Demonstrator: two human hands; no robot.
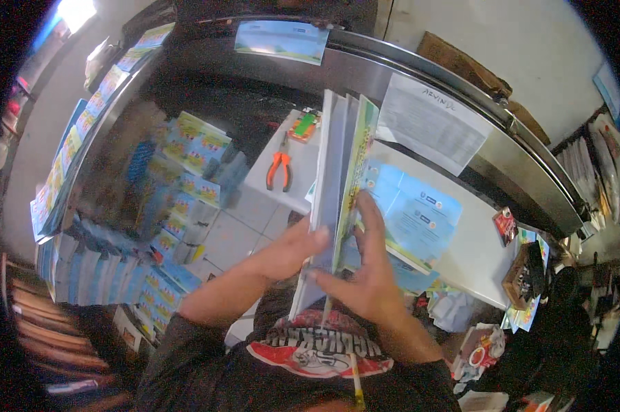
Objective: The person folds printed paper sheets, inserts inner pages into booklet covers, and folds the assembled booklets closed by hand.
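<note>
A thin bundle of booklets stands upright between my hands, its leaves parted at the top edge. One cover on its right side is green and yellow; pale pages show on the left. My left hand presses against the bundle's left side, partly hidden by it. My right hand grips the right side, with the thumb across the near edge and the fingers bent along the cover. Just right of the bundle, light-blue printed booklets lie on the white table.
Orange-handled pliers and a small orange and green box lie on the table's left part. Stacks of colourful booklets rise at left. A printed sheet hangs on the metal bar; a wooden box sits at right.
</note>
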